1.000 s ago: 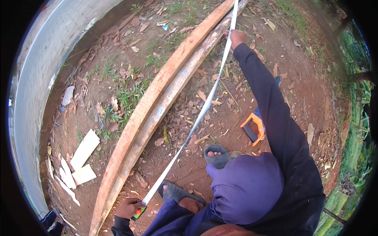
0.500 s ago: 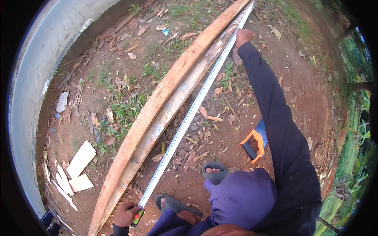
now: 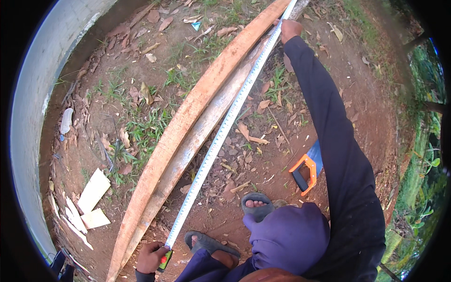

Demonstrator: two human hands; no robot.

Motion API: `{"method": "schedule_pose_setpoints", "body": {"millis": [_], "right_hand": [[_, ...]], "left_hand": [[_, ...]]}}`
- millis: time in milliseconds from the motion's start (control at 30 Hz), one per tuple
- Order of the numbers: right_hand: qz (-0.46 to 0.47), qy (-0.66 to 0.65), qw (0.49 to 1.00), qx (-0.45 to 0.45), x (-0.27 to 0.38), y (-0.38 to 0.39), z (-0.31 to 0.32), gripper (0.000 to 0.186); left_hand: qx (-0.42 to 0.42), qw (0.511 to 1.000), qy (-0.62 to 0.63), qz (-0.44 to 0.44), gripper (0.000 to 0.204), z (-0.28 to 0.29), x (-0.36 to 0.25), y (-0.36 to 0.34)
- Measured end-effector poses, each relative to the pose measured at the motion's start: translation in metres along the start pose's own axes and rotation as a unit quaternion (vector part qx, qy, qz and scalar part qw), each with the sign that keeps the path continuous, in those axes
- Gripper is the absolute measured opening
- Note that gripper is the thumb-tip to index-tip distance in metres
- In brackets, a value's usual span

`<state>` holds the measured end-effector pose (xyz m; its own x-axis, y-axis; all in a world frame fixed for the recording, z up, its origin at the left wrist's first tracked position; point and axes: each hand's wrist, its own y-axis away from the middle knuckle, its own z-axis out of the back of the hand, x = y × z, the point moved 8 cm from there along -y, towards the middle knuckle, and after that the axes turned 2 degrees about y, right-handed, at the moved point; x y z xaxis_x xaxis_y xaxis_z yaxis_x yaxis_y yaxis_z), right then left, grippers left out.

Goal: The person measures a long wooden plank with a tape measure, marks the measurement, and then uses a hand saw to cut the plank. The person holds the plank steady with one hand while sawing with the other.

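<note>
**Tape Measure Extended Along Plank**

The tape measure [image 3: 221, 136] lies stretched beside the long plank [image 3: 188, 127]. Judged light, springy and thin-edged; hold by case and tip. Left hand [image 3: 151, 257] clasps the case at the plank's near end; right hand [image 3: 290, 29] pins the blade at its far end. Since the earlier frame, the tape lies closer against the plank.

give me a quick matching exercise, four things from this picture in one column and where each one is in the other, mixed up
Things:
1. tape measure case
2. handsaw
3. right hand
4. pale wood offcuts

Places:
A. on the ground by the grey curved wall
B. gripped in the left hand, near the plank's close end
C. far up the plank, pressing on the tape
D. on the dirt beside the dark sleeve, orange handle showing

Pairs: 1-B, 2-D, 3-C, 4-A
</note>
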<state>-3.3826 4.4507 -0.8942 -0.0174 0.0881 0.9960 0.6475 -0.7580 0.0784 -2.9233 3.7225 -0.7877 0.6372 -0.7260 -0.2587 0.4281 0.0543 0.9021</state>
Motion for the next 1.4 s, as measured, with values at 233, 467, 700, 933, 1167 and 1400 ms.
{"method": "schedule_pose_setpoints", "body": {"millis": [233, 467, 700, 933, 1167, 1400], "right_hand": [[-0.009, 0.046, 0.999, 0.018, -0.003, -0.017, 0.002, 0.027], [-0.029, -0.024, 0.999, -0.004, 0.011, -0.004, -0.008, 0.026], [-0.045, -0.041, 0.998, 0.010, -0.016, -0.032, -0.028, 0.036], [-0.149, 0.028, 0.976, 0.158, -0.066, -0.074, 0.027, 0.017], [-0.115, 0.168, 0.944, 0.261, -0.054, 0.102, -0.017, 0.037], [0.143, 0.293, 0.866, 0.378, -0.017, 0.255, -0.032, 0.036]], "left_hand": [[-0.007, 0.999, 0.037, -0.004, 0.023, 0.005, -0.002, -0.001], [-0.048, 0.998, 0.024, -0.015, 0.022, 0.008, -0.017, 0.006], [-0.092, 0.995, 0.028, -0.015, 0.029, 0.013, -0.010, 0.004], [-0.115, 0.989, -0.045, -0.080, 0.038, 0.050, -0.002, -0.025], [-0.158, 0.983, -0.091, -0.002, 0.044, 0.100, 0.066, -0.056], [-0.181, 0.967, -0.176, 0.036, 0.048, 0.121, 0.074, -0.085]]}}
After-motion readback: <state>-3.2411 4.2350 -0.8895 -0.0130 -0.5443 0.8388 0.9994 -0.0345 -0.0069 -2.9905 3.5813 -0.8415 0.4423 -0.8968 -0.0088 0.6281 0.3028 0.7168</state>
